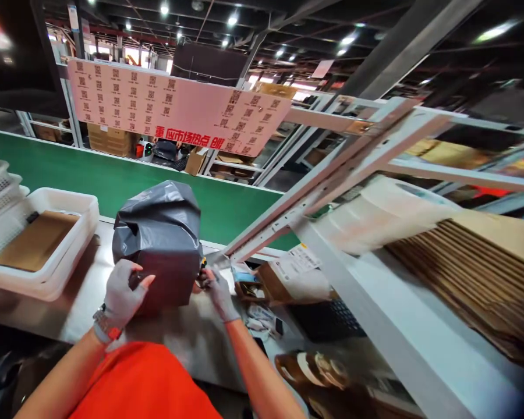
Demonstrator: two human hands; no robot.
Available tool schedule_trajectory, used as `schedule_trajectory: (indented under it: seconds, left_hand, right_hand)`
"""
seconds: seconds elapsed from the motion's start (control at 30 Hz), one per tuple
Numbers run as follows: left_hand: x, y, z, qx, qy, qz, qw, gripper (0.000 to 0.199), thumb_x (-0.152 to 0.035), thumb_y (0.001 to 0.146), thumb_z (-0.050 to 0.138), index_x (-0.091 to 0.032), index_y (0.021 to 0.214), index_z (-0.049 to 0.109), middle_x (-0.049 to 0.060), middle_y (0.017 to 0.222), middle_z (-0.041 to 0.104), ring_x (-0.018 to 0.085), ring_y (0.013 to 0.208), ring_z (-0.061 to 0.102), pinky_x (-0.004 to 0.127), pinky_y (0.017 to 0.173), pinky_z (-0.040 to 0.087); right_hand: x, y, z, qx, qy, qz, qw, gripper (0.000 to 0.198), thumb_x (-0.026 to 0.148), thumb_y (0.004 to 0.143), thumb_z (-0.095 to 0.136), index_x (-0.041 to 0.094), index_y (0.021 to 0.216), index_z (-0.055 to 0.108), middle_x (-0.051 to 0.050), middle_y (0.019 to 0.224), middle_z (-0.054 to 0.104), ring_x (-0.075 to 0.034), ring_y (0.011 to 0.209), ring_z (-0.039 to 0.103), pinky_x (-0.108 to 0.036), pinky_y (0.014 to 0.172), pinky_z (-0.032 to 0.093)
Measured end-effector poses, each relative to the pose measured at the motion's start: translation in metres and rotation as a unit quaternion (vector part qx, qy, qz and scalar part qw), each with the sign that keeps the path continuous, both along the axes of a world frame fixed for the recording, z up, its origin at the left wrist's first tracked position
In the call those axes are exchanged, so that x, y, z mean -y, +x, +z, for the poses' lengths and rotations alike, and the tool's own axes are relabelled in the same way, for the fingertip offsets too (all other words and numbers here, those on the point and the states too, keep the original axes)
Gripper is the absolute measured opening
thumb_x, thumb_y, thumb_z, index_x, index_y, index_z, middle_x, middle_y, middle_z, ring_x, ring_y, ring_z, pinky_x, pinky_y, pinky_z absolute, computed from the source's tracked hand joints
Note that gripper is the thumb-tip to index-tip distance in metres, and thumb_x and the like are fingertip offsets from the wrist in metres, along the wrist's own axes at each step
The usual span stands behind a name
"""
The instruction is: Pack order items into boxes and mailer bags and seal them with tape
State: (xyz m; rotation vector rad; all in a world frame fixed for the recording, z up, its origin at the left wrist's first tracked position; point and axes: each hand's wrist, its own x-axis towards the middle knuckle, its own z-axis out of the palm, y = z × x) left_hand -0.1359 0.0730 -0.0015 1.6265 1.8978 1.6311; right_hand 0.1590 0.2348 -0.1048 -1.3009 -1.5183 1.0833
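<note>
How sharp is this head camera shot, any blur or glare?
Head view: the gray bag and both gloved hands, left hand and right hand, look fairly sharp; the cardboard stack at right is smeared by motion; ceiling lights glare; straight shelf rails bow from wide-angle distortion.

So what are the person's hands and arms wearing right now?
Both the left hand and right hand wear thin light-grey knit gloves. A wristwatch with an orange-red band sits at the left cuff. The forearms have no sleeves; an orange top shows below.
</note>
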Motion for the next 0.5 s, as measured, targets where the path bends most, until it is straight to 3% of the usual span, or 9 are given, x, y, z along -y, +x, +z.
schedule_trajectory:
  seconds: [0.07,0.13,0.23,0.3,0.4,0.5]
  left_hand:
    - [-0.007,-0.021,-0.007,-0.021,-0.035,0.056,0.998,0.045,-0.050,0.086,0.094,-0.022,0.112,0.072,0.009,0.107,0.078,0.029,0.100,0.075,0.041,0.091,0.062]
    - [-0.018,-0.032,-0.010,-0.028,-0.097,0.050,0.994,0.055,-0.045,0.078,0.101,-0.021,0.118,0.071,0.010,0.114,0.079,0.031,0.105,0.076,0.041,0.092,0.062]
    - [-0.032,-0.036,-0.009,-0.042,-0.167,0.000,0.985,0.034,-0.036,0.087,0.093,-0.022,0.108,0.071,0.005,0.101,0.080,0.026,0.093,0.077,0.036,0.084,0.059]
    - [-0.036,-0.033,-0.007,-0.067,-0.172,-0.026,0.982,0.014,-0.030,0.097,0.081,-0.023,0.095,0.069,0.003,0.090,0.078,0.023,0.085,0.074,0.034,0.080,0.055]
    - [-0.029,-0.029,-0.006,-0.113,-0.125,-0.042,0.985,0.020,-0.026,0.104,0.069,-0.023,0.084,0.066,0.004,0.085,0.075,0.022,0.082,0.071,0.033,0.080,0.052]
    - [-0.006,-0.024,-0.016,-0.153,-0.079,-0.063,0.983,0.023,-0.028,0.108,0.064,-0.024,0.086,0.068,0.006,0.087,0.074,0.022,0.083,0.069,0.034,0.079,0.051]
  right_hand:
    - [-0.010,0.006,0.023,0.008,0.077,0.041,0.996,0.078,0.097,0.086,0.062,0.022,0.100,0.072,-0.006,0.089,0.073,-0.021,0.075,0.066,-0.031,0.065,0.052]
    - [-0.013,0.010,0.045,0.082,0.166,0.107,0.977,0.069,0.088,0.084,0.079,0.022,0.104,0.074,-0.008,0.098,0.075,-0.023,0.084,0.066,-0.032,0.073,0.052]
    - [-0.009,0.009,0.065,0.193,0.228,0.166,0.940,0.053,0.076,0.092,0.082,0.024,0.088,0.070,-0.005,0.086,0.070,-0.021,0.077,0.058,-0.032,0.072,0.046]
    - [-0.004,0.007,0.066,0.208,0.243,0.185,0.929,0.050,0.069,0.103,0.071,0.025,0.080,0.064,-0.004,0.080,0.066,-0.020,0.074,0.056,-0.031,0.071,0.043]
    - [0.003,0.008,0.058,0.216,0.269,0.195,0.918,0.045,0.052,0.111,0.060,0.025,0.076,0.060,-0.003,0.079,0.065,-0.020,0.074,0.057,-0.030,0.070,0.041]
    - [0.012,0.014,0.039,0.246,0.296,0.199,0.901,0.036,0.037,0.110,0.057,0.025,0.077,0.062,-0.005,0.082,0.066,-0.020,0.075,0.060,-0.030,0.069,0.040]
